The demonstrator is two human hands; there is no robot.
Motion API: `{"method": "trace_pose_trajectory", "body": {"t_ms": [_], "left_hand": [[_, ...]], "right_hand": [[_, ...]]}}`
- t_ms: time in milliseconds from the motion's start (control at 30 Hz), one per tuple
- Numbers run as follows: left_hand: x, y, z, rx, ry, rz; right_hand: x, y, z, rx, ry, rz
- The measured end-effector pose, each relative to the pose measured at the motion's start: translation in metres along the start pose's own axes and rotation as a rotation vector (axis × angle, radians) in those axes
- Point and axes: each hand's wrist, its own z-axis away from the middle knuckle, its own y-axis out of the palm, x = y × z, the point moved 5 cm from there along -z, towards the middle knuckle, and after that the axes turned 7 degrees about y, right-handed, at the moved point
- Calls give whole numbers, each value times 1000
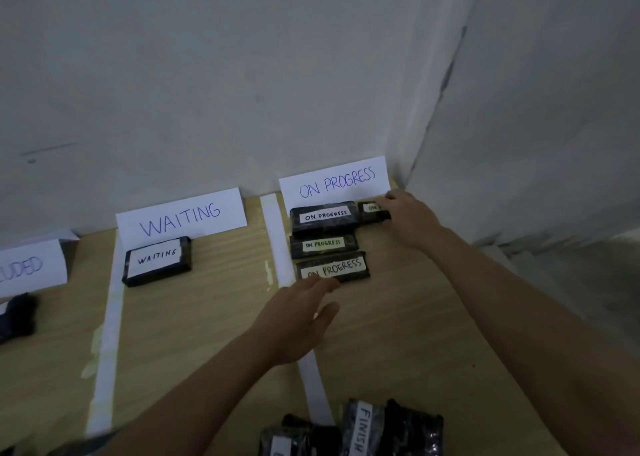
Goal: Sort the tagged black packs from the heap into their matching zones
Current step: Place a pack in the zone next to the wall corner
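Three black packs tagged ON PROGRESS lie in a column under the ON PROGRESS sign [337, 181]: a far one [323, 217], a middle one [323, 245] and a near one [334, 268]. My right hand [410, 218] grips the right end of a fourth pack [370, 211] beside the far one; its tag is half hidden. My left hand [294, 317] is flat with straight fingers, its fingertips at the near pack's front edge. The heap of packs [353, 428], one tagged FINISH, lies at the bottom edge.
A WAITING sign [181, 217] stands over one WAITING pack [157, 261]. White paper strips [277, 237] divide the wooden table into zones. At the far left are a partly seen sign [27, 268] and a dark pack [17, 317]. Walls close the back and right.
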Motion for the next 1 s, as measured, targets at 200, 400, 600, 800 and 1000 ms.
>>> {"method": "trace_pose_trajectory", "body": {"t_ms": [200, 400, 600, 800, 1000], "left_hand": [[0, 3, 2, 72, 56, -93], [-3, 7, 19, 136, 59, -69], [0, 6, 55, 188, 45, -76], [-9, 11, 89, 234, 29, -101], [-18, 21, 104, 236, -26, -15]], "right_hand": [[5, 12, -14, 57, -7, 53], [24, -8, 33, -72, -95, -90], [72, -3, 137, 281, -402, -286], [89, 13, 211, 560, -397, -181], [85, 17, 222, 553, -238, -344]]}}
